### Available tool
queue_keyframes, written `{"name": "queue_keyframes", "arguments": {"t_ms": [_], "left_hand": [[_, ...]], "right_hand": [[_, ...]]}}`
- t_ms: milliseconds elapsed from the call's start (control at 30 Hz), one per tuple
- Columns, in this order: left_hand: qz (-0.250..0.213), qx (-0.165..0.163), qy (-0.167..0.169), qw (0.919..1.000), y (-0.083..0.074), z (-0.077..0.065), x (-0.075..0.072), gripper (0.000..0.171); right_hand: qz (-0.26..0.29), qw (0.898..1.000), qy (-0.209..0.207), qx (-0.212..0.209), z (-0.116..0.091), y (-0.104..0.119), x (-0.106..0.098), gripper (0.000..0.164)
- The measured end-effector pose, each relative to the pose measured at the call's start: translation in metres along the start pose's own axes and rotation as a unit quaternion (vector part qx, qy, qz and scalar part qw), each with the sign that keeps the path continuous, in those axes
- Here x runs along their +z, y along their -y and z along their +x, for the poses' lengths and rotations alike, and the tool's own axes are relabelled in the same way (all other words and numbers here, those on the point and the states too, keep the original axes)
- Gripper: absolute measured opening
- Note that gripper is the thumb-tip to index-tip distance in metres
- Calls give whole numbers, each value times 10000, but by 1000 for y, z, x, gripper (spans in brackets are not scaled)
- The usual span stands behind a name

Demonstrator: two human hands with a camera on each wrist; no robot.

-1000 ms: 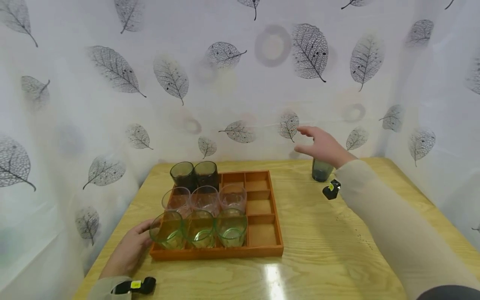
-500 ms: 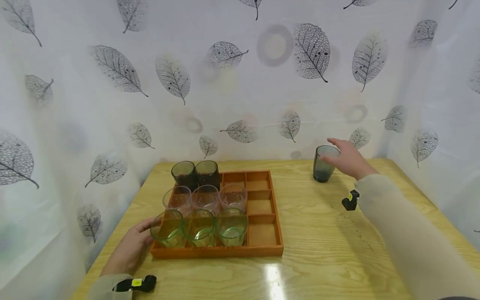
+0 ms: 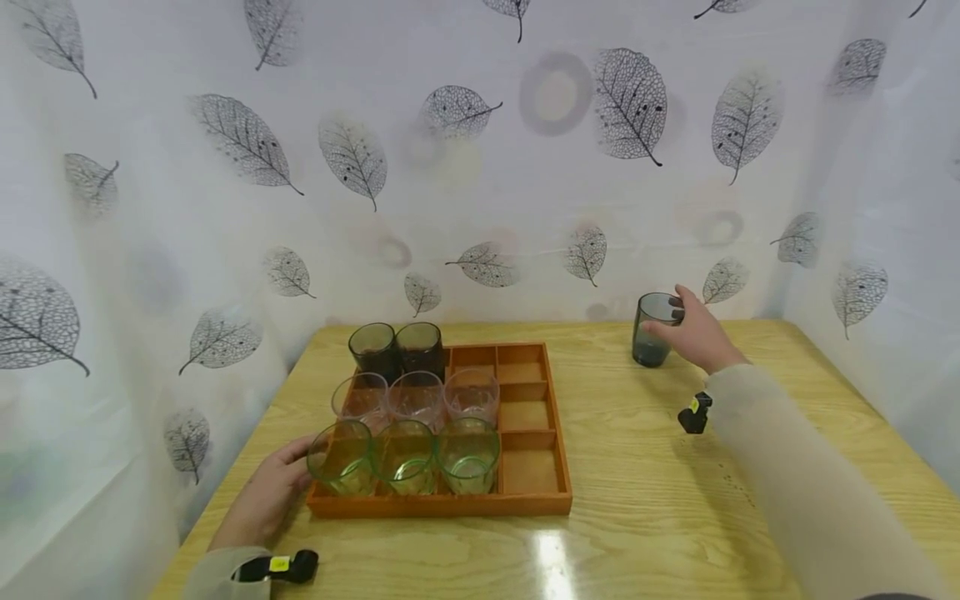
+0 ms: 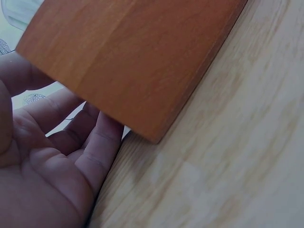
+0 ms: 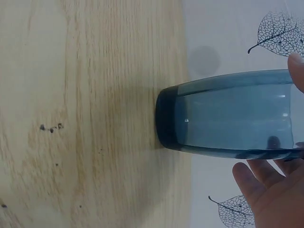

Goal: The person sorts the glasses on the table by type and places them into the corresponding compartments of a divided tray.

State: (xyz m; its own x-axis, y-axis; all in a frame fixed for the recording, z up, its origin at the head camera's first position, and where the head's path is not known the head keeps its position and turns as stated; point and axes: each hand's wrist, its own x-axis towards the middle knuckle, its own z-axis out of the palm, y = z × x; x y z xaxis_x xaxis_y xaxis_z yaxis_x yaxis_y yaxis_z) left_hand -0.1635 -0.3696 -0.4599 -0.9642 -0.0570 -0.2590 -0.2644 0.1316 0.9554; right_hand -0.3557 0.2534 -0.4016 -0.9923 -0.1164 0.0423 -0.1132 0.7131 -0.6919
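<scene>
A blue-grey drinking glass point(image 3: 651, 337) stands upright toward the table's back right. My right hand point(image 3: 701, 333) holds it near the rim, thumb on the near side and fingers round the far side. In the right wrist view the glass point(image 5: 228, 116) lies between the thumb and the fingers, some fingertips showing dark through it. My left hand point(image 3: 273, 492) rests at the left side of a wooden compartment tray point(image 3: 442, 505), its fingers loosely bent. In the left wrist view the left hand point(image 4: 57, 147) has its fingertips right at the tray's corner point(image 4: 128, 80), partly hidden behind it.
Upright in the tray are two dark glasses point(image 3: 420, 350) at the back, pink glasses point(image 3: 416, 400) in the middle row and green glasses point(image 3: 468, 458) in front. Its right column point(image 3: 528, 467) shows bare wood. A leaf-print curtain point(image 3: 465, 192) encloses the wooden table point(image 3: 637, 500).
My right hand first drew rightward off the front of the blue-grey glass, then came in around its upper part. The left hand stays at the tray's side; the view shifts slightly.
</scene>
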Motion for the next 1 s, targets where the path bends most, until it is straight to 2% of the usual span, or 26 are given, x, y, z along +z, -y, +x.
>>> {"name": "queue_keyframes", "arguments": {"t_ms": [233, 433, 600, 1000], "left_hand": [[67, 1, -32, 10000, -1, 0, -1, 52], [118, 8, 17, 9999, -2, 0, 0, 60], [-60, 42, 37, 10000, -2, 0, 0, 59], [-162, 143, 16, 9998, 1, 0, 0, 53]], "right_hand": [[245, 9996, -153, 24, -1, -4, 8, 116], [287, 9992, -271, 18, 1, -6, 11, 113], [355, 9990, -281, 26, -1, -6, 12, 112], [341, 9988, -354, 63, -4, -2, 14, 111]]}}
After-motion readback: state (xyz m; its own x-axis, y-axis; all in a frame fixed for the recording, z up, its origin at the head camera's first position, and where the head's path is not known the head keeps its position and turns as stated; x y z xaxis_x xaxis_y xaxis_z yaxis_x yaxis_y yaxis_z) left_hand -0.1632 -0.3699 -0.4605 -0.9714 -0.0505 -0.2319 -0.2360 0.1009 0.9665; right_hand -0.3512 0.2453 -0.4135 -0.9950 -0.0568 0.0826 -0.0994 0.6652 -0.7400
